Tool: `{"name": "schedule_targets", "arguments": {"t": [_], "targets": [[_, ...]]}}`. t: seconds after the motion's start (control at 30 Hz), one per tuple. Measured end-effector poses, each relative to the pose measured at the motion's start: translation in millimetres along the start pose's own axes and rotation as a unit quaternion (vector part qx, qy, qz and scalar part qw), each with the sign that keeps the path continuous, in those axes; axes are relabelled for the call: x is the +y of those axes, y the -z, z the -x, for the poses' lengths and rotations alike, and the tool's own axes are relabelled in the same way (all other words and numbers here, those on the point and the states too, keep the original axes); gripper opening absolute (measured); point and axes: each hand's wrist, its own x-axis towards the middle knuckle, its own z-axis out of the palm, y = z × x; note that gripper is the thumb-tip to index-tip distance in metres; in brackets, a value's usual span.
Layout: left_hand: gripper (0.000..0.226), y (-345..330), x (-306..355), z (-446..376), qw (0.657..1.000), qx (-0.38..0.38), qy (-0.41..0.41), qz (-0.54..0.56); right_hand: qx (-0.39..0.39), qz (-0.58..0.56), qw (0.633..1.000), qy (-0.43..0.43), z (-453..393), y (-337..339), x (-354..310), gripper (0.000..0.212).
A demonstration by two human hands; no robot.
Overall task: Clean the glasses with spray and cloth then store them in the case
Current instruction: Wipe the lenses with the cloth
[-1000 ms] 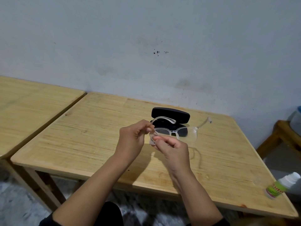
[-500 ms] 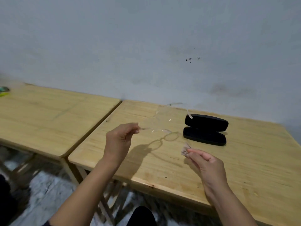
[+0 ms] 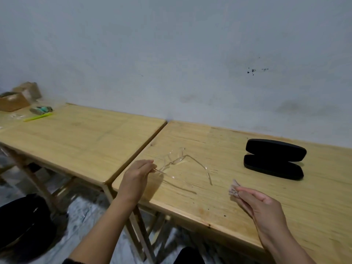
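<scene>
Glasses (image 3: 177, 161) (clear plastic) pinched by left hand (image 3: 136, 178); right hand (image 3: 261, 204) grips crumpled cloth (image 3: 233, 188).

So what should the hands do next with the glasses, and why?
Probably fold the arms. The left hand pinches the glasses by one arm, both arms spread; the case sits open, and the right hand holds only the cloth.

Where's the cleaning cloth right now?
Head view, lower right: the cloth is pinched in the right hand above the table, near its front edge, in front of and left of the open black case.
</scene>
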Motion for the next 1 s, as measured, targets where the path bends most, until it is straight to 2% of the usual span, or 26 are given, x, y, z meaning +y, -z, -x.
{"name": "schedule_targets", "arguments": {"t": [0.17,0.43,0.63,0.8,0.9,1.0], "targets": [[0.027,-10,-1,2,0.999,-0.031,0.021,0.009,-0.006,0.008,1.000,-0.002,-1,3,1,0.014],[0.032,-10,8,-3,0.999,-0.016,-0.035,0.004,-0.007,-0.013,1.000,0.002,0,9,-3,0.014],[0.042,-8,11,-3,0.999,-0.027,-0.030,-0.001,-0.008,-0.016,1.000,0.006,0,12,-7,0.013],[0.046,1,23,-7,0.997,0.008,-0.072,0.002,-0.007,-0.008,1.000,0.008,2,16,-12,0.013],[0.030,0,59,-12,0.991,0.057,-0.106,0.058,-0.003,-0.007,1.000,0.010,3,20,-16,0.012],[0.024,-16,117,-15,0.976,0.036,-0.111,0.187,-0.003,-0.007,1.000,0.005,4,24,-23,0.011]]}}
